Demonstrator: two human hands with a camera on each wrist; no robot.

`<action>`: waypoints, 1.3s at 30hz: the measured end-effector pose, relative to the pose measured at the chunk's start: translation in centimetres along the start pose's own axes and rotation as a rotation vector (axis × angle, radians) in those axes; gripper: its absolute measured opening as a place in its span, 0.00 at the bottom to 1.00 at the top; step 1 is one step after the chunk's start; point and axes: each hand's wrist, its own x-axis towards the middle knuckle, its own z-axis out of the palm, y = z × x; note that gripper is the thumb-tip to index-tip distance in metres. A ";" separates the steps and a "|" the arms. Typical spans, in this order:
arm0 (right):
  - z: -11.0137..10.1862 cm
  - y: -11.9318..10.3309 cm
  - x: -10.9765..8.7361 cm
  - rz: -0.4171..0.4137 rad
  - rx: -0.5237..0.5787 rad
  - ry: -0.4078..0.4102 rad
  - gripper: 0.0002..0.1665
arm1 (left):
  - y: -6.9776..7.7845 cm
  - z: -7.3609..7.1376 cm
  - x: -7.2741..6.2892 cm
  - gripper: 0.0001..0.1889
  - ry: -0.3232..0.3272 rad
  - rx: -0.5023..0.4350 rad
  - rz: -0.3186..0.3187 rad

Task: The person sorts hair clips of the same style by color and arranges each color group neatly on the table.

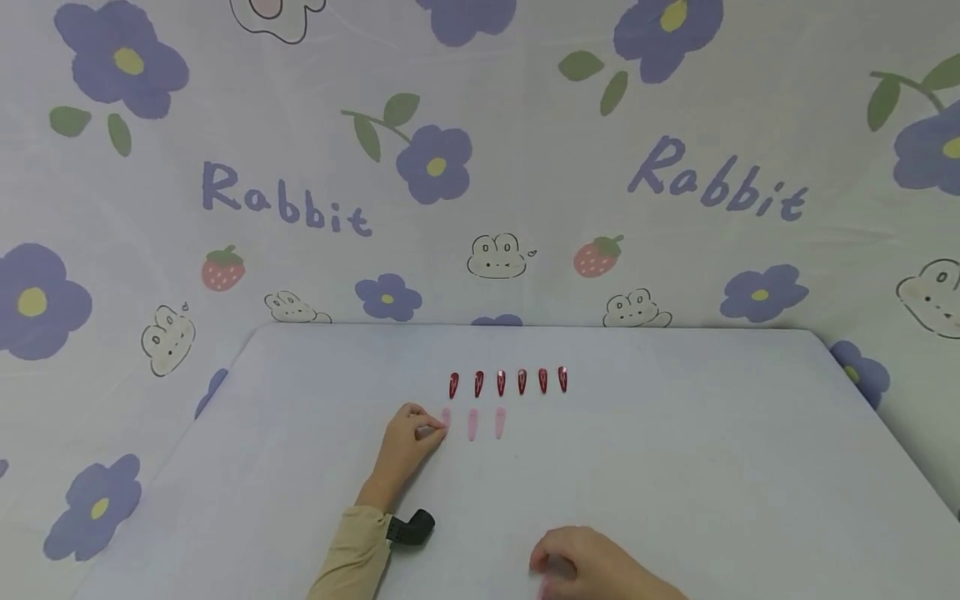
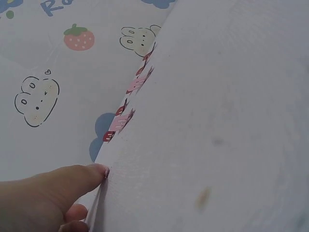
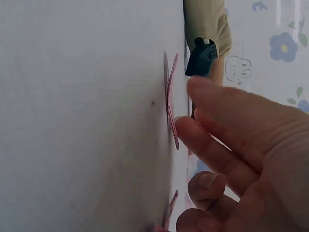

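My left hand (image 1: 408, 442) pinches the lower end of the leftmost pink hair clip (image 1: 446, 414) at the table. In the left wrist view the thumb (image 2: 89, 176) covers most of that clip. Two more pink hair clips, a middle one (image 1: 472, 424) and a right one (image 1: 500, 422), lie beside it in a row. Near the front, my right hand (image 1: 596, 562) hovers low with loosely bent fingers. Thumb and index finger stand apart beside another pink hair clip (image 3: 171, 104), which lies on the table close to the index fingertip.
Several red hair clips (image 1: 522, 382) form a row behind the pink ones. Everything lies on a white-covered table (image 1: 712, 450). A patterned cloth (image 1: 510, 183) hangs behind it. A black wrist camera (image 1: 412, 527) sits on the left sleeve (image 1: 351, 546).
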 end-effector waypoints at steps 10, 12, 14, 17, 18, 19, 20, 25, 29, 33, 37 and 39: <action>0.7 -0.2 0.0 -0.011 -0.138 -0.039 0.08 | 0.0 0.1 -0.2 0.02 -0.001 -0.004 -0.022; 0.8 -0.2 0.1 -0.035 -0.189 -0.037 0.09 | -0.1 0.1 -0.2 0.02 0.005 0.001 -0.013; 0.9 -0.3 0.3 -0.049 -0.210 -0.035 0.08 | -0.1 0.1 -0.2 0.03 0.009 0.001 -0.010; 0.9 -0.5 0.4 -0.041 -0.195 -0.043 0.05 | -0.2 0.0 -0.2 0.03 0.006 0.000 -0.014; 0.9 -0.5 0.4 -0.043 -0.197 -0.042 0.04 | -0.3 0.0 -0.2 0.03 0.003 -0.002 -0.018; 0.9 -0.5 0.4 -0.042 -0.197 -0.043 0.03 | -0.3 0.0 -0.2 0.03 0.001 -0.004 -0.022; 1.0 -0.6 0.4 -0.038 -0.194 -0.042 0.03 | -0.4 0.0 -0.2 0.03 -0.002 -0.002 -0.025; 0.9 -0.8 0.2 -0.016 -0.171 -0.026 0.02 | -0.5 -0.1 -0.2 0.03 -0.011 0.010 -0.033; 0.9 -0.7 0.2 -0.083 -0.146 0.003 0.03 | -0.2 -0.1 -0.2 0.03 -0.005 0.004 -0.033; 0.8 -0.3 0.2 -0.147 -0.079 0.018 0.04 | 0.1 -0.1 -0.1 0.03 -0.001 -0.008 -0.030; 0.9 -0.2 0.3 -0.137 0.027 0.035 0.03 | 0.0 0.1 -0.1 0.03 -0.003 -0.001 -0.029; 0.9 -0.3 0.3 -0.122 0.076 0.046 0.03 | -0.1 0.1 -0.1 0.03 -0.004 0.004 -0.030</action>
